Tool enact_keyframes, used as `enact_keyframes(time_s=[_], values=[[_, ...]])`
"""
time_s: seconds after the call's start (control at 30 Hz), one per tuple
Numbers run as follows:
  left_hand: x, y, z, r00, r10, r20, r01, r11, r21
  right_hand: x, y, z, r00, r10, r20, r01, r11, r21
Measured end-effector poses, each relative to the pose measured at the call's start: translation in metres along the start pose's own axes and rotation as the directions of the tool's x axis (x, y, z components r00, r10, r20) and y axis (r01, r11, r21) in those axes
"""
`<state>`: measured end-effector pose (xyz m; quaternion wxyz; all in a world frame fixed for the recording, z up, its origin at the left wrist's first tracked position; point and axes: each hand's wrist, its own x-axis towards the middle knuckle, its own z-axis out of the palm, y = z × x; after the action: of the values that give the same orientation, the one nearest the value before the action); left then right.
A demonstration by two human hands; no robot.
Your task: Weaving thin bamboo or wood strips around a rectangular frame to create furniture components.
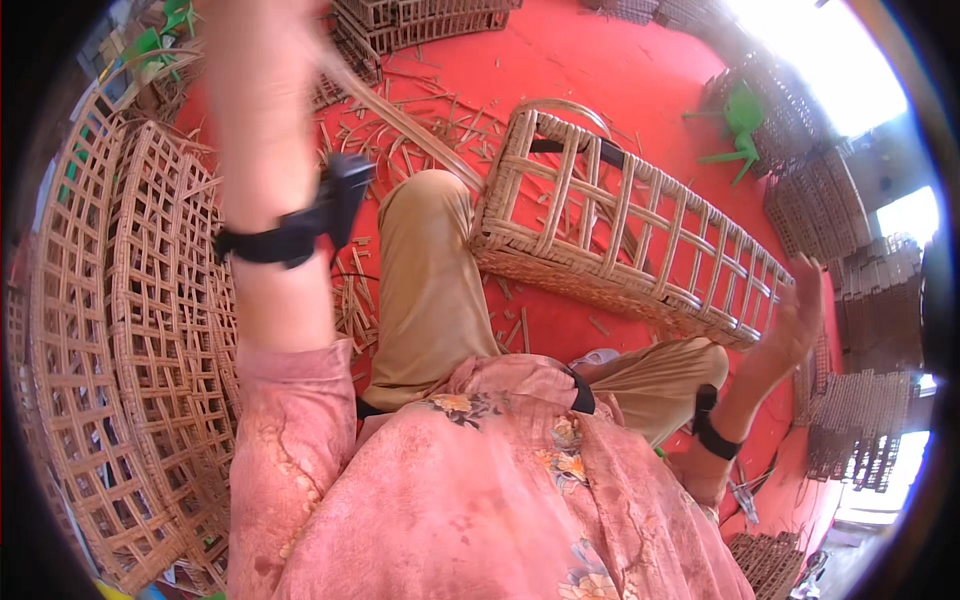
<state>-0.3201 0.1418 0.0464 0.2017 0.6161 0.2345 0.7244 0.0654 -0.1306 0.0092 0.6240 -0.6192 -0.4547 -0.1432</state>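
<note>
Right hand (790,325) rests open on the wicker basket frame (630,235); left hand (255,60), blurred, grip unclear, pulls a rattan strip (400,120) that could snap or slip.

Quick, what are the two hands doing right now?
Left hand: raised and blurred, seems to pull a cane strip; grip cannot be told.
Right hand: open, against the end of the woven basket frame.
</note>
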Motion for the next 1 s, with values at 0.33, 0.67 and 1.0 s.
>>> enact_keyframes(time_s=[0.33, 0.67, 1.0], values=[[-0.134, 0.081, 0.122, 0.695, 0.306, 0.651, -0.594, 0.754, 0.28, -0.011, -0.062, 0.081, 0.82, 0.36, 0.444, -0.571, 0.557, 0.603], [-0.097, -0.048, -0.015, 0.914, 0.167, 0.369, -0.331, 0.834, 0.441, 0.037, -0.02, 0.037, 0.705, 0.376, 0.601, -0.691, 0.176, 0.701], [-0.133, -0.092, -0.074, 0.915, -0.263, 0.305, 0.185, 0.947, 0.263, 0.011, -0.06, 0.109, 0.763, 0.239, 0.601, -0.646, 0.241, 0.724]])
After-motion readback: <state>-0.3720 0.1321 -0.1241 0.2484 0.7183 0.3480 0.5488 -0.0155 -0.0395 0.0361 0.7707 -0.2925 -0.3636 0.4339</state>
